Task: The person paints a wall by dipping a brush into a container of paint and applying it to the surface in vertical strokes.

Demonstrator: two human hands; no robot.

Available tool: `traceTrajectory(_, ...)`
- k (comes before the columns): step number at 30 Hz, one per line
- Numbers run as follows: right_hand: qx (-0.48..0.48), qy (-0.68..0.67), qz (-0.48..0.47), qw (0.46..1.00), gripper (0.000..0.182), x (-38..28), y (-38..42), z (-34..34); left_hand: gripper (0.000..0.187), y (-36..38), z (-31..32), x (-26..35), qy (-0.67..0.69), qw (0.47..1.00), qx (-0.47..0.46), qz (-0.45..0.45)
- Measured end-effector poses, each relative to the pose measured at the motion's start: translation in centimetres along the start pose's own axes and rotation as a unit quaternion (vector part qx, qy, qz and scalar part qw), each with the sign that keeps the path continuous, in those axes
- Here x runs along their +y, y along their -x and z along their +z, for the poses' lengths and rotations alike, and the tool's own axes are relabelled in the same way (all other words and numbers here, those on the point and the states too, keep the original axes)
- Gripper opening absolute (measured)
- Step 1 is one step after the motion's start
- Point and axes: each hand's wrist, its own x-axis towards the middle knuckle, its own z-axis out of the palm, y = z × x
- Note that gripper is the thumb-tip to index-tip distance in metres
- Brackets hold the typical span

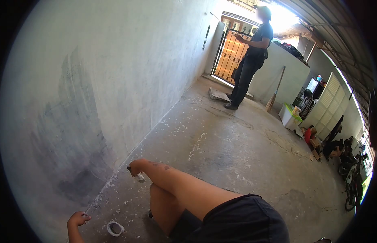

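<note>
My right hand [136, 166] is closed round a small tool [140, 178] with a flat whitish end, close to the foot of the wall; the fingers hide much of it. At the lower left, my left hand [78, 219] is held near the wall base with its fingers loosely bent and nothing visible in them. A small round white container [115, 229] with greyish contents stands on the floor just right of my left hand. The wall [127, 73] is pale, with a darker grey patch [77, 121] in front of me.
White spatters dot the concrete floor [225, 154] along the wall. A person [253, 56] stands by the metal gate [231, 54], beside a flat slab [218, 94]. A broom [275, 91], a lidded plastic box [289, 116] and a bicycle [352, 182] line the right side.
</note>
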Motion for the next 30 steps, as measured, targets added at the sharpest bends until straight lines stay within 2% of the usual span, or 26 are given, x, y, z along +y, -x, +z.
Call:
traceTrajectory(10, 0.003, -0.009, 0.005, 1.000, 0.033, 0.1, 0.0, 0.0, 0.058, 2.6, -0.4, 2.7, -0.027, 0.999, 0.014, -0.009)
traceTrajectory(12, 0.004, 0.000, 0.037, 0.999, 0.034, 0.0, 0.1, -0.1, 0.058, 3.0, -0.5, 3.1, -0.035, 0.999, 0.017, -0.016)
traceTrajectory(14, 0.005, 0.002, 0.029, 1.000, 0.034, 0.0, -0.1, 0.0, 0.058, 1.5, -0.4, 1.3, -0.026, 1.000, 0.007, -0.011)
traceTrajectory(22, -0.016, -0.022, 0.000, 1.000, 0.034, 0.9, -1.5, 0.6, 0.052, 2.8, -0.4, 2.5, -0.028, 0.999, 0.026, -0.011)
traceTrajectory(27, 0.000, 0.002, 0.006, 1.000, 0.031, 0.9, -1.3, 0.6, 0.047, 4.4, -0.5, 4.1, 0.003, 1.000, 0.004, -0.006)
traceTrajectory(30, 0.002, 0.009, 0.006, 1.000, 0.029, 1.0, -1.8, 0.8, 0.047, 3.4, -0.2, 2.3, 0.034, 0.999, 0.003, 0.002)
